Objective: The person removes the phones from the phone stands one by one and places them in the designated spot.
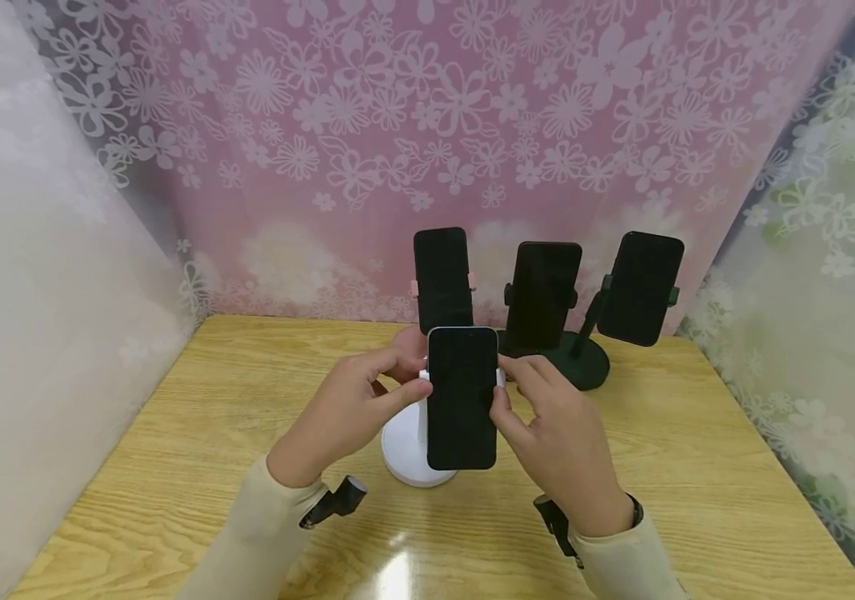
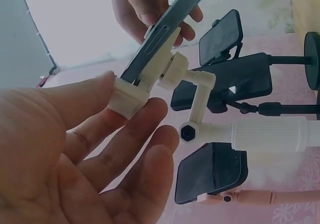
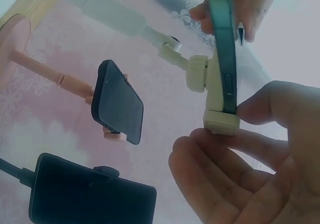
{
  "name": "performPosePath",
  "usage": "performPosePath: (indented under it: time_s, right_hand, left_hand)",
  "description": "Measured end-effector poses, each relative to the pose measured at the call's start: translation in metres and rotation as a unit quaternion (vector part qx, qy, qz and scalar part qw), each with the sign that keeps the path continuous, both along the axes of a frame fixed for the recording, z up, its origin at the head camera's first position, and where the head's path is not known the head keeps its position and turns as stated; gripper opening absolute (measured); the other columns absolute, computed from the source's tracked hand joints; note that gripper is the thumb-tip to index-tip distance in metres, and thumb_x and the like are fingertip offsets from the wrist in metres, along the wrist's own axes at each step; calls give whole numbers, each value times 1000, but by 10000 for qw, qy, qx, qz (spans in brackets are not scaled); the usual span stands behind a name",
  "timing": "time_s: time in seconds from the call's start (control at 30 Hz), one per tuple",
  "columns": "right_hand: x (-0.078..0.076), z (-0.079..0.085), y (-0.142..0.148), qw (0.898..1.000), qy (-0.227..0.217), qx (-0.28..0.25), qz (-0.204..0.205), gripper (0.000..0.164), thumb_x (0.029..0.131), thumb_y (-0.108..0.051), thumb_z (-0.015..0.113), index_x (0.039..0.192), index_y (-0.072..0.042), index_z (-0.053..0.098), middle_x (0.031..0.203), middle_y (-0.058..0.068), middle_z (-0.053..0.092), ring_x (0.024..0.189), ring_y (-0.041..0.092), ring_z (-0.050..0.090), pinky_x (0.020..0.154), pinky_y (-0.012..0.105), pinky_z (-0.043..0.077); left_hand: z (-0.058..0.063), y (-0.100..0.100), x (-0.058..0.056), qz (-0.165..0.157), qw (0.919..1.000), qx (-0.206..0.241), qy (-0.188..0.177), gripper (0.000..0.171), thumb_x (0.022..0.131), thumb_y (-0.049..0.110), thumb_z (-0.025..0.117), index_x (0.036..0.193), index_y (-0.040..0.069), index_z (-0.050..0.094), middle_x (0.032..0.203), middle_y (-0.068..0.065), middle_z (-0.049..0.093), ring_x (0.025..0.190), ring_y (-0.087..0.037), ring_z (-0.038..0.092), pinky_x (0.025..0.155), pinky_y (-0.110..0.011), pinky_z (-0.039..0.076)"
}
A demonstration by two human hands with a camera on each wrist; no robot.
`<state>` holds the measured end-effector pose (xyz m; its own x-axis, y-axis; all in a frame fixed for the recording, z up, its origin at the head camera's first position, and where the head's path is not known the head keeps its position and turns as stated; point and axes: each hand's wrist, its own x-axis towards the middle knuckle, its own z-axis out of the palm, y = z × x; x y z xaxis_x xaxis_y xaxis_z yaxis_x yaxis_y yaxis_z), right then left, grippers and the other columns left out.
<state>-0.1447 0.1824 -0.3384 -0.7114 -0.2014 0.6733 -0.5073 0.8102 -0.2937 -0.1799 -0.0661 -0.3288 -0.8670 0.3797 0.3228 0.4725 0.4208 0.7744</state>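
Fingers of left hand [image 1: 348,408] and right hand [image 1: 558,425] were pinched on opposite side grips [image 2: 129,98] of white stand [image 1: 403,446], silver-edged phone [image 1: 462,400] clamped between, above mid desk [image 1: 322,533]. Kinda whole lineup on far side too: pink stand [image 1: 408,340], then black stand [image 1: 508,294] and dark green stand [image 1: 587,371] further right, all carrying dark handsets [image 1: 543,292].

A wood-grain table [image 1: 262,367] bears a white stand [image 1: 402,454], a pink stand [image 1: 408,340] and two dark stands [image 1: 589,368]
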Motion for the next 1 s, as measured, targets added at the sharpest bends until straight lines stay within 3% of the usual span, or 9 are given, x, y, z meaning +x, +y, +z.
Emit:
performPosePath:
  time_s: [0.27,0.43,0.6,0.8,1.0]
  right_hand:
    - [3,0,-1,9988,-478,-80,28,33,95,-15,74,124,-2,67,116,12,75,87,24,76,76,41,62]
    - [4,0,-2,9988,-485,21,1,34,95,-16,76,124,-1,67,116,13,74,91,26,75,78,43,62]
    - [4,-1,-3,9996,-262,105,55,34,95,-16,76,124,0,67,110,12,74,90,25,72,77,41,62]
    - [6,0,-5,9994,-335,109,68,33,94,-18,79,121,-2,70,111,12,75,91,24,72,77,42,62]
    - [6,1,-6,9985,-554,18,16,31,95,-19,79,120,-4,69,113,11,74,93,25,74,78,43,62]
  left_hand:
    - [-4,7,4,183,9985,-64,509,18,94,24,79,108,14,73,94,7,72,82,-8,66,70,-28,57]
    - [-4,9,4,137,9981,-57,602,18,93,21,79,107,14,71,92,5,71,78,-12,66,67,-27,56]
    - [-3,8,4,86,9989,-69,448,17,94,21,78,107,14,70,91,6,70,76,-10,64,68,-29,57]
    - [-1,8,6,209,9998,25,17,21,95,20,75,114,15,67,102,4,69,92,-10,67,89,-37,57]
    - [0,8,7,300,9995,-76,73,20,96,23,76,113,17,67,98,6,70,93,-11,67,90,-40,56]
